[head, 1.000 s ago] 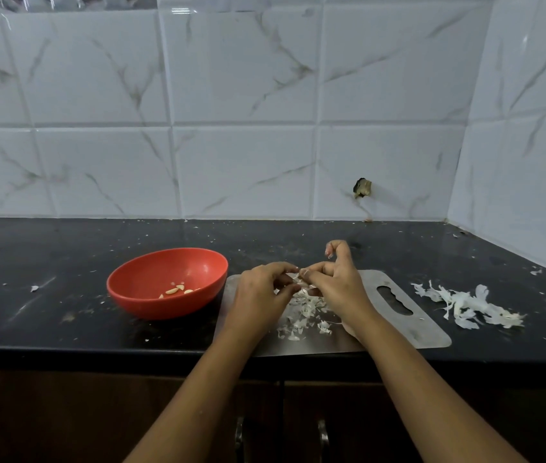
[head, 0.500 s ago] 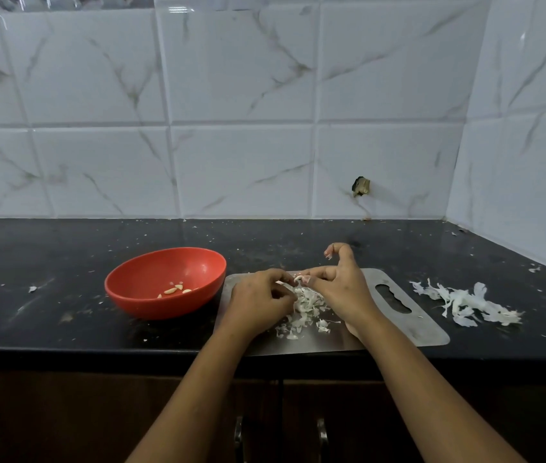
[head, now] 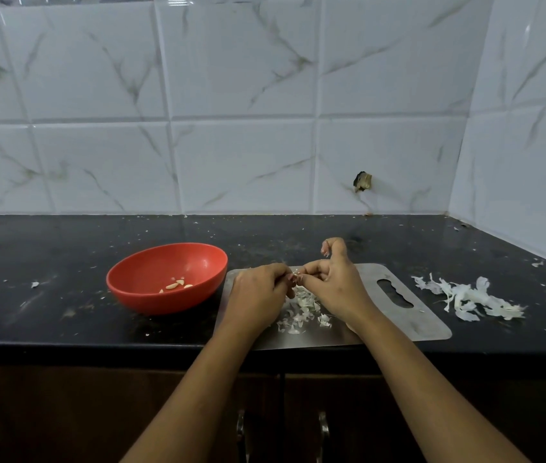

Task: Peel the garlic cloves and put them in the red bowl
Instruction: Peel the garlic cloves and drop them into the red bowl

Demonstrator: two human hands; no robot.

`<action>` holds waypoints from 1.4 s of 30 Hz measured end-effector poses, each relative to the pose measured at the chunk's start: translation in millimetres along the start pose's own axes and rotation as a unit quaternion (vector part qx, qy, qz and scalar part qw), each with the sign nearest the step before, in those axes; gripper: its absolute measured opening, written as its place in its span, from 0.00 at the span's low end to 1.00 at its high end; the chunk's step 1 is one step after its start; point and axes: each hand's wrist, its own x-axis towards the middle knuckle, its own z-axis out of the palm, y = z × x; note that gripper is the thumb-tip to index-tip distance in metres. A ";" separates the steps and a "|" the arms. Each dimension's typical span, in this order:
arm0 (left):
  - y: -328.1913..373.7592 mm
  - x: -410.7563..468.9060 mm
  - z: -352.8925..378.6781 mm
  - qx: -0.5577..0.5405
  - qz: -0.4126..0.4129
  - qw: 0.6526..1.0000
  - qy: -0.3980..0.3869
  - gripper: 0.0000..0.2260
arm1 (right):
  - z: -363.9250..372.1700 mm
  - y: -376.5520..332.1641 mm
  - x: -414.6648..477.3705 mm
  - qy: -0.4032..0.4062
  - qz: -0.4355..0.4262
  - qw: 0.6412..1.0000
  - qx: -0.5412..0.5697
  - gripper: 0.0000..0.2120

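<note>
A red bowl (head: 137, 279) stands on the black counter left of a steel cutting board (head: 395, 315) and holds several peeled cloves (head: 176, 285). Over the board my left hand (head: 258, 295) and my right hand (head: 335, 282) meet fingertip to fingertip. Between them they pinch a small garlic clove (head: 295, 273), of which only a pale sliver shows. My right little finger is lifted and curled. Loose white garlic skins (head: 301, 312) lie on the board under my hands.
A larger heap of papery skins (head: 465, 297) lies on the counter right of the board. Small flakes dot the black counter (head: 64, 248). The tiled wall closes the back and the right corner. Cabinet doors with handles (head: 241, 432) are below the front edge.
Both hands stay pinched together over the board and have shifted only slightly. The view has dropped a little. The bowl and the skins have not moved.
</note>
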 end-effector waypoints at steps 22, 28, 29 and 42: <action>-5.4 1.9 -6.3 -0.352 -0.117 0.924 -0.097 0.03 | -17.2 13.9 12.7 0.001 -0.134 0.971 -0.197 0.13; -7.1 1.5 -4.4 -0.324 -0.145 0.933 -0.058 0.06 | -13.8 18.4 8.8 -0.006 -0.128 0.965 -0.230 0.07; -7.2 1.7 -4.3 -0.321 -0.149 0.934 -0.054 0.05 | -13.9 18.5 8.6 -0.003 -0.124 0.966 -0.227 0.07; -9.5 2.3 -1.5 -0.237 -0.112 0.965 -0.023 0.02 | -12.3 14.9 6.1 0.011 -0.099 0.983 -0.152 0.08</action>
